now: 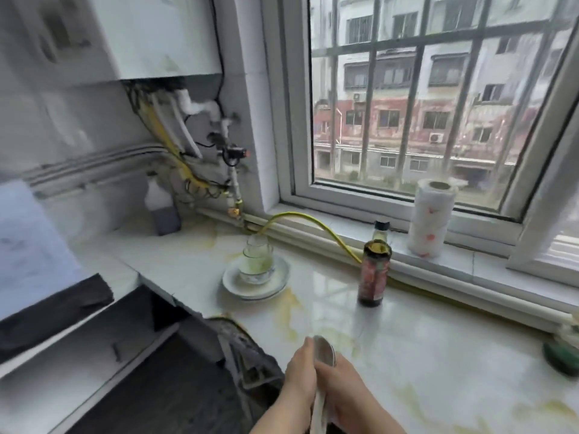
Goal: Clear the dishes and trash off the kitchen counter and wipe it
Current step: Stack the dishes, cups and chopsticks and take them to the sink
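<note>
fingers (305, 349) of your left hand (299, 374) and right hand (344, 386) curl round a shiny metal spoon (325, 350), bowl up, over the near edge of the glossy marble counter (438, 355), which is streaked yellow. ahead, stacked clear glasses (256, 258) sit in a white saucer (275, 285). a dark sauce bottle (374, 277) stands to its right, by the yellow hose (313, 219). a paper towel roll (430, 220) stands on the sill (488, 261).

A home kitchen: marble counter (438, 355), wall water heater (150, 36), sauce bottle (374, 274).
</note>
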`<state>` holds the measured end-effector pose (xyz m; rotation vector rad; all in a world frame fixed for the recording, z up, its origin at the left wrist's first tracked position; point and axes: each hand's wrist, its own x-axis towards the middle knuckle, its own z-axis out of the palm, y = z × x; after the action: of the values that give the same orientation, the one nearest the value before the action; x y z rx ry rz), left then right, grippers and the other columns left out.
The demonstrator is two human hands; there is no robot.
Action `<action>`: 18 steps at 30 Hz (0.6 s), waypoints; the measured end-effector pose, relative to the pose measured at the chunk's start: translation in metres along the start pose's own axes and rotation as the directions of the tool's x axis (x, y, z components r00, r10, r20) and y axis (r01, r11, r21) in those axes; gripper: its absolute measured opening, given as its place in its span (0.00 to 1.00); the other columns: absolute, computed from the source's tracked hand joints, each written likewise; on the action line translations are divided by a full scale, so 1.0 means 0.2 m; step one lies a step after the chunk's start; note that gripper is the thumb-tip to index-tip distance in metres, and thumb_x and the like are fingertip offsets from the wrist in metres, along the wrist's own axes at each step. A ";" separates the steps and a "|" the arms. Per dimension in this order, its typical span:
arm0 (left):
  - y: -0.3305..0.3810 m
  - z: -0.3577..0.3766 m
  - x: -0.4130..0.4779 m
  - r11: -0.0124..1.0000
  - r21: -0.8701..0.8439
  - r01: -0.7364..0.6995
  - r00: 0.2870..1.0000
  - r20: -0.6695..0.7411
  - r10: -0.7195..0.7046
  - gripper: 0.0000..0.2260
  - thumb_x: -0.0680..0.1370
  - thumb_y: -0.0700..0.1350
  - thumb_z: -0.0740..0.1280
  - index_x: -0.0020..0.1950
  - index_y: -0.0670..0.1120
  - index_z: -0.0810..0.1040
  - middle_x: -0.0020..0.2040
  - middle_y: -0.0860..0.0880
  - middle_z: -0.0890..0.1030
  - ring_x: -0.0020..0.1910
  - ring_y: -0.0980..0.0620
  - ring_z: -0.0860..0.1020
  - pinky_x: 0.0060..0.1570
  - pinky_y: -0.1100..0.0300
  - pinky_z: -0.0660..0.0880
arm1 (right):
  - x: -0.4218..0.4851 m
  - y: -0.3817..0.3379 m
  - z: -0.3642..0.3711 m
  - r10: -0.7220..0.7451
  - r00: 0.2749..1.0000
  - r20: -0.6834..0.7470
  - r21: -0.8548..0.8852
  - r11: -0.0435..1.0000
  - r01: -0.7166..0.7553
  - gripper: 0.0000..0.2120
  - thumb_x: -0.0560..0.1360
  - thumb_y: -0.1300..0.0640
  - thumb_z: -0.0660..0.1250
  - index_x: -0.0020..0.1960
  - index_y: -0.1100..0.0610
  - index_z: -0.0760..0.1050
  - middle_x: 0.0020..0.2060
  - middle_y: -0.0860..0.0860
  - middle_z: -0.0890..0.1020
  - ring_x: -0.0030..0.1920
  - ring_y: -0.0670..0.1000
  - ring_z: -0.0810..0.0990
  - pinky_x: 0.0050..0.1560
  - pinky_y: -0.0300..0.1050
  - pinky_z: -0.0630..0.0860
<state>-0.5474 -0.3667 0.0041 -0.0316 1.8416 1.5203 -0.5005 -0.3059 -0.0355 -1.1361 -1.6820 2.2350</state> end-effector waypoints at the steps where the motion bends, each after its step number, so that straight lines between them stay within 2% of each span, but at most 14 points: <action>1: 0.01 -0.06 0.01 1.000 0.022 -0.008 1.000 0.008 0.007 0.18 0.83 0.52 0.55 0.64 0.43 0.76 0.63 0.44 0.77 0.62 0.46 0.75 0.65 0.54 0.69 | 0.02 0.00 0.05 0.010 1.000 0.013 -0.026 1.000 -0.010 0.20 0.61 0.51 0.73 0.49 0.61 0.79 0.42 0.58 0.84 0.42 0.55 0.85 0.38 0.46 0.78; 3: 0.03 -0.19 0.03 0.998 0.050 -0.031 0.999 0.020 0.030 0.19 0.83 0.52 0.54 0.66 0.43 0.74 0.63 0.44 0.76 0.61 0.47 0.74 0.63 0.56 0.69 | 0.05 -0.01 0.16 0.016 0.999 0.050 -0.051 0.999 -0.014 0.25 0.59 0.46 0.74 0.50 0.60 0.79 0.42 0.59 0.84 0.42 0.55 0.85 0.39 0.47 0.79; 4: 0.05 -0.24 0.04 0.997 0.063 -0.045 0.999 0.028 0.044 0.18 0.83 0.52 0.53 0.66 0.44 0.74 0.61 0.45 0.76 0.62 0.47 0.74 0.63 0.56 0.70 | 0.04 -0.03 0.22 0.023 0.999 0.048 -0.056 0.998 -0.020 0.25 0.60 0.45 0.74 0.50 0.59 0.79 0.42 0.59 0.84 0.42 0.56 0.85 0.39 0.48 0.79; 7: 0.06 -0.35 0.11 0.998 0.025 -0.050 0.997 0.054 0.049 0.17 0.83 0.51 0.54 0.63 0.45 0.76 0.56 0.47 0.79 0.60 0.48 0.76 0.64 0.53 0.71 | 0.05 -0.10 0.34 0.059 0.996 0.061 -0.064 0.996 -0.055 0.11 0.68 0.53 0.72 0.45 0.61 0.81 0.36 0.58 0.84 0.39 0.56 0.84 0.37 0.46 0.78; 9: 0.06 -0.39 0.15 0.999 -0.023 -0.044 0.996 0.079 0.046 0.15 0.83 0.53 0.55 0.60 0.49 0.77 0.56 0.48 0.80 0.58 0.48 0.77 0.64 0.50 0.72 | 0.10 -0.12 0.38 0.105 0.993 0.056 -0.049 0.994 -0.103 0.10 0.72 0.57 0.70 0.44 0.65 0.80 0.34 0.60 0.83 0.36 0.56 0.84 0.36 0.44 0.76; 11: 0.07 -0.42 0.20 0.998 -0.052 -0.044 0.996 0.079 0.048 0.13 0.82 0.54 0.55 0.53 0.51 0.77 0.53 0.48 0.81 0.55 0.49 0.79 0.62 0.50 0.74 | 0.16 -0.14 0.41 0.118 0.991 0.069 0.054 0.991 -0.122 0.12 0.73 0.58 0.70 0.47 0.69 0.79 0.35 0.62 0.82 0.36 0.58 0.84 0.35 0.45 0.76; 13: 0.10 -0.46 0.27 0.997 -0.064 -0.037 0.997 0.058 0.041 0.15 0.82 0.54 0.56 0.49 0.47 0.77 0.42 0.49 0.81 0.43 0.52 0.80 0.52 0.55 0.77 | 0.23 -0.18 0.44 0.148 0.983 0.105 0.232 0.958 -0.169 0.14 0.75 0.59 0.68 0.54 0.70 0.76 0.37 0.64 0.80 0.35 0.59 0.82 0.35 0.48 0.77; 14: 0.13 -0.48 0.30 0.996 -0.075 -0.037 0.998 0.045 0.041 0.16 0.82 0.54 0.56 0.48 0.45 0.77 0.38 0.50 0.79 0.37 0.54 0.77 0.47 0.57 0.76 | 0.29 -0.21 0.44 0.166 0.981 0.101 0.309 0.932 -0.189 0.15 0.76 0.59 0.67 0.56 0.70 0.74 0.37 0.63 0.78 0.31 0.58 0.81 0.32 0.46 0.78; 15: 0.15 -0.50 0.35 0.995 -0.090 -0.038 0.999 0.027 0.040 0.15 0.82 0.54 0.56 0.48 0.45 0.76 0.39 0.50 0.78 0.36 0.54 0.76 0.46 0.57 0.75 | 0.35 -0.23 0.44 0.178 0.980 0.090 0.370 0.908 -0.199 0.14 0.78 0.60 0.65 0.58 0.69 0.72 0.37 0.62 0.78 0.28 0.55 0.80 0.28 0.43 0.78; 17: 0.21 -0.54 0.44 0.993 -0.098 -0.059 0.998 -0.042 0.056 0.13 0.82 0.54 0.57 0.52 0.48 0.76 0.48 0.49 0.79 0.44 0.52 0.78 0.51 0.53 0.75 | 0.45 -0.29 0.44 0.163 0.984 0.064 0.415 0.893 -0.175 0.10 0.78 0.59 0.64 0.55 0.65 0.71 0.35 0.58 0.78 0.24 0.49 0.79 0.23 0.38 0.75; 18: 0.25 -0.56 0.48 0.992 -0.102 -0.074 0.993 -0.095 0.064 0.11 0.82 0.54 0.57 0.51 0.49 0.75 0.51 0.48 0.79 0.47 0.51 0.78 0.50 0.54 0.74 | 0.50 -0.33 0.44 0.147 0.987 0.057 0.403 0.901 -0.158 0.08 0.78 0.59 0.64 0.53 0.64 0.71 0.32 0.57 0.78 0.23 0.48 0.78 0.23 0.37 0.74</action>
<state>-0.6979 -0.4079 -0.0025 -0.0892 1.8492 1.6884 -0.6474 -0.2990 -0.0177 -1.1643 -1.0810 2.5397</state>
